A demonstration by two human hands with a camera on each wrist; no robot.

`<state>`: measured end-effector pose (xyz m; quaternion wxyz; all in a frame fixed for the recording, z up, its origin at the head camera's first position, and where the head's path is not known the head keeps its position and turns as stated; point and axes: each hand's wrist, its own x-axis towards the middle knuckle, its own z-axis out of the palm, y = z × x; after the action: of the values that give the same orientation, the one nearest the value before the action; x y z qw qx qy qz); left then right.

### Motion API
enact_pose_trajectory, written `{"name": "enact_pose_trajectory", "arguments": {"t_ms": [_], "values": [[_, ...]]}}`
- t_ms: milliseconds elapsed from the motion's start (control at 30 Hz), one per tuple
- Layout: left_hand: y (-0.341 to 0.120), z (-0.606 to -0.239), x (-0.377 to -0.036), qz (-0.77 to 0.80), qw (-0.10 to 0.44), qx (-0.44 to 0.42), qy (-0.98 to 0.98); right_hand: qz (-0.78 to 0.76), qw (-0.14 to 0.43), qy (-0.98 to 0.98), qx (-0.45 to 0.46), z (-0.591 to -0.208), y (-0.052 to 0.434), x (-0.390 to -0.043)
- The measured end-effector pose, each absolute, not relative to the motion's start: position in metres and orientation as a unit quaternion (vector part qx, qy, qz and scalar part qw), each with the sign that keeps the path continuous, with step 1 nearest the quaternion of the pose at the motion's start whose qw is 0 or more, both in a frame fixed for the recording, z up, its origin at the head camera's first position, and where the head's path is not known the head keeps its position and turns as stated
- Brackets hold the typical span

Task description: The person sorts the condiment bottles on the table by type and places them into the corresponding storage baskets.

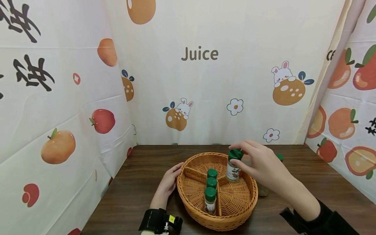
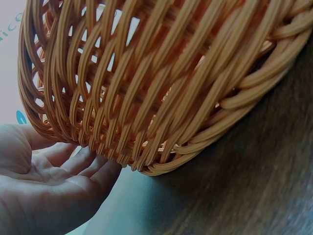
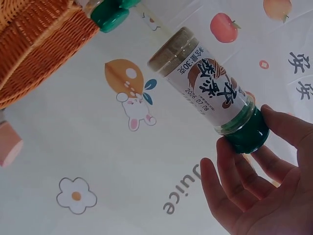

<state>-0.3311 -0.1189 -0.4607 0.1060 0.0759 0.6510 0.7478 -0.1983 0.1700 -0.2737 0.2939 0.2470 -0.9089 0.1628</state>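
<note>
My right hand point(image 1: 259, 163) pinches a spice bottle point(image 1: 233, 169) by its green cap, over the back right part of a round wicker basket point(image 1: 252, 195). In the right wrist view, the fingertips and thumb are round the cap; the clear bottle point(image 3: 208, 83) holds brown powder and carries a white printed label. Three similar green-capped bottles point(image 1: 210, 195) stand in a row in the basket, along a woven divider. My left hand point(image 1: 168, 182) holds the basket's left side near the rim. In the left wrist view, its fingers point(image 2: 80, 161) bend against the weave, their tips partly hidden.
Woven dividers point(image 1: 195, 174) split the basket into compartments. Another green cap point(image 1: 279, 157) shows behind my right hand, on the right. The basket stands on a dark wooden table point(image 1: 141, 163), with fruit-printed cloth point(image 1: 205, 85) hanging behind and at both sides.
</note>
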Motion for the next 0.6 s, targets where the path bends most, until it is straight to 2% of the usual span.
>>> {"name": "enact_pose_trajectory", "arguments": {"t_ms": [600], "values": [[-0.118,-0.46,-0.331,0.749,0.103,0.066,0.651,0.176,0.243,-0.916,0.267,-0.259,0.129,-0.229]]}}
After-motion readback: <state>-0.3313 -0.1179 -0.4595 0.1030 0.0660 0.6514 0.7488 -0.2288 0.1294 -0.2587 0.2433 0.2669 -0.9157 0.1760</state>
